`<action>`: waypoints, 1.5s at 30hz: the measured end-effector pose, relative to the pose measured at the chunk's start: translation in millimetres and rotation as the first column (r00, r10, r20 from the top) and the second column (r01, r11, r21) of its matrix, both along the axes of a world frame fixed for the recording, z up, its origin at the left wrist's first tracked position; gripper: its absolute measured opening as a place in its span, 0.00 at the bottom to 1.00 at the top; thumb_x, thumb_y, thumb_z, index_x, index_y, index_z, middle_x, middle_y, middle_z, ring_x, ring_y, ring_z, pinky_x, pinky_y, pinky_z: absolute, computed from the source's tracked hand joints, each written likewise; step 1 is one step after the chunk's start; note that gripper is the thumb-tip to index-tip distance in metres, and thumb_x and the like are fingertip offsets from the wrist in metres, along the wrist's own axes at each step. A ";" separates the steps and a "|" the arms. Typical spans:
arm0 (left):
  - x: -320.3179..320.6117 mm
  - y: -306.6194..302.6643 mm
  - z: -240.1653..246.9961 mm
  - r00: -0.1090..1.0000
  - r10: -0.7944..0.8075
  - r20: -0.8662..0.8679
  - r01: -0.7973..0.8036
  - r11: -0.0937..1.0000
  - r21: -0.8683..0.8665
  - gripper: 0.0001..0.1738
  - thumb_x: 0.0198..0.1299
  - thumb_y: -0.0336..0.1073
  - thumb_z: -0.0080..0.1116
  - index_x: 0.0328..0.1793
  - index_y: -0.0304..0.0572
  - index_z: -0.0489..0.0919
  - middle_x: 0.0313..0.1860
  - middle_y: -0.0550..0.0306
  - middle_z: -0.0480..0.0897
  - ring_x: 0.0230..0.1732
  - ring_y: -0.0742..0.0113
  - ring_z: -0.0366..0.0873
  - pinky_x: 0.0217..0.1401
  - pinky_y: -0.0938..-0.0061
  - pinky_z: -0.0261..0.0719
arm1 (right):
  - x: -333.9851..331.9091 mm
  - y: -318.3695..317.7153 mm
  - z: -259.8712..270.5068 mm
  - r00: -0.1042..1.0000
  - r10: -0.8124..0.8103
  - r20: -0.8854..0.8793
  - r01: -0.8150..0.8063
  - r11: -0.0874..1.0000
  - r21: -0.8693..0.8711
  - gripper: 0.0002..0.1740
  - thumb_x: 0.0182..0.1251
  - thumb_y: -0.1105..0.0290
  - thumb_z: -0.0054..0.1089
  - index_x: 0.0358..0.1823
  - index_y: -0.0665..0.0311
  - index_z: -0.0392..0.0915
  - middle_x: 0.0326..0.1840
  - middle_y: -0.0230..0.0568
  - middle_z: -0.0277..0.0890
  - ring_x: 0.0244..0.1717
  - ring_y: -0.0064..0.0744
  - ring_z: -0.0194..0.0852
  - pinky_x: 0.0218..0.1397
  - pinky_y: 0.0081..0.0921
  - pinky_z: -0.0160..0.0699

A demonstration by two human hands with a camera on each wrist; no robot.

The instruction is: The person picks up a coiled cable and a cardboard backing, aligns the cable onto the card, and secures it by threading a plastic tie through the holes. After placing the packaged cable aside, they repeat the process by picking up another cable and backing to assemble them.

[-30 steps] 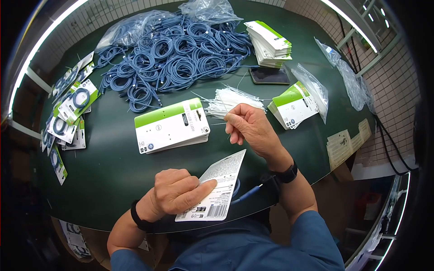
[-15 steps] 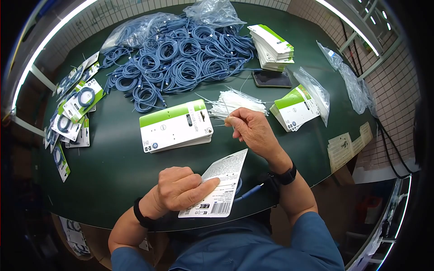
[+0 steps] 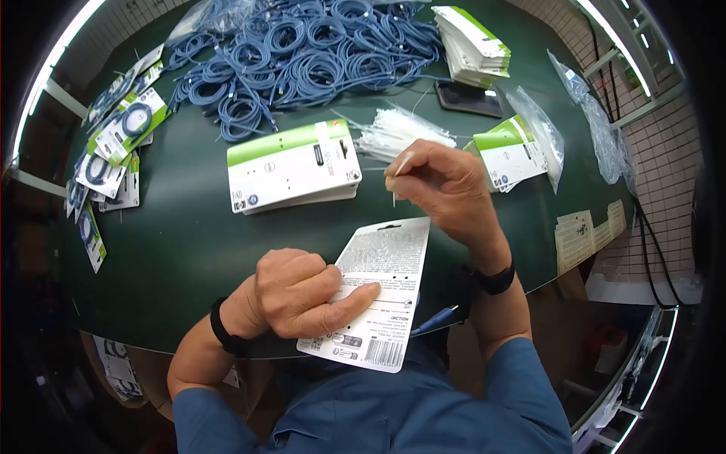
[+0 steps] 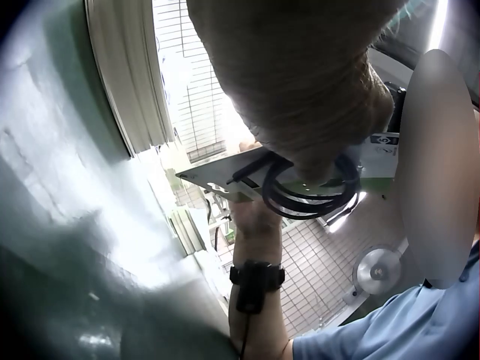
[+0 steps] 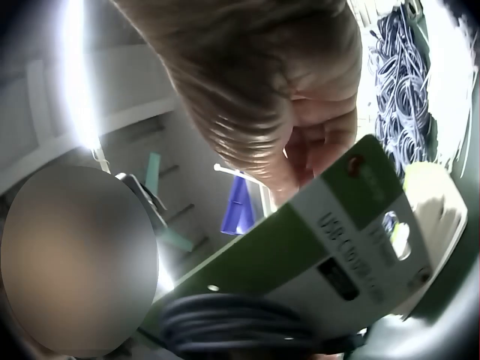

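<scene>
1. The left hand (image 3: pixel 302 293) grasps a printed card (image 3: pixel 382 291), its thumb lying across the barcoded back. The card is tilted, over the worktop (image 3: pixel 181 234) near its near edge.
2. A dark blue cable coil (image 4: pixel 307 199) lies against the card's green-and-white front; one blue cable end (image 3: pixel 435 320) shows beside the card in the head view.
3. The right hand (image 3: pixel 450 189) has its fingers pinched on a thin white tie (image 3: pixel 403 165), near the card's far right corner. Whether the tie touches the card, I cannot tell.
4. Beyond the hands are a card stack (image 3: pixel 295 166) and, just right of it, a heap of white ties (image 3: pixel 401 135).
5. Coiled blue cables (image 3: pixel 310 57) fill the middle of the far edge; carded cables (image 3: pixel 121 140) overlap along the left edge.
6. Towards the right edge lie a phone (image 3: pixel 469 100), fanned cards (image 3: pixel 510 155) and a clear bag (image 3: pixel 541 136).
</scene>
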State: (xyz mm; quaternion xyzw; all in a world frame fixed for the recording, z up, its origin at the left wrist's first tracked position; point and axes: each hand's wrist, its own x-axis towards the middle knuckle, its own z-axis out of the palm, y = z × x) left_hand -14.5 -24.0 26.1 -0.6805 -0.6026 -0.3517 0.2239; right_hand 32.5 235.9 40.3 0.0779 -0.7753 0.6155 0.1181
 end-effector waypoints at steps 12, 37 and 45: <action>10.6 3.5 -2.7 0.995 -0.077 -0.061 0.080 0.996 0.044 0.25 0.49 0.40 0.73 0.56 0.48 0.88 0.23 0.72 0.65 0.21 0.81 0.64 0.20 0.82 0.56 | 29.4 -28.2 38.1 0.943 0.314 -0.110 -0.305 0.948 0.096 0.09 0.51 0.84 0.77 0.32 0.67 0.86 0.33 0.48 0.88 0.34 0.35 0.90 0.37 0.24 0.87; 13.7 -3.5 -4.7 0.999 -0.050 0.001 0.050 0.998 -0.037 0.31 0.40 0.43 0.77 0.58 0.59 0.88 0.31 0.65 0.79 0.21 0.79 0.66 0.20 0.80 0.57 | 24.1 -29.0 32.3 0.926 0.369 0.083 -0.376 0.921 0.101 0.10 0.52 0.85 0.76 0.35 0.68 0.87 0.35 0.43 0.91 0.35 0.29 0.92 0.30 0.19 0.85; 12.7 -5.8 -1.7 0.999 -0.032 0.002 0.032 0.997 -0.067 0.32 0.39 0.42 0.77 0.57 0.59 0.88 0.31 0.64 0.80 0.21 0.78 0.67 0.21 0.79 0.59 | 25.2 -34.9 28.2 0.950 0.290 0.114 -0.294 0.956 0.014 0.09 0.55 0.83 0.73 0.35 0.64 0.85 0.28 0.34 0.85 0.27 0.25 0.84 0.29 0.22 0.79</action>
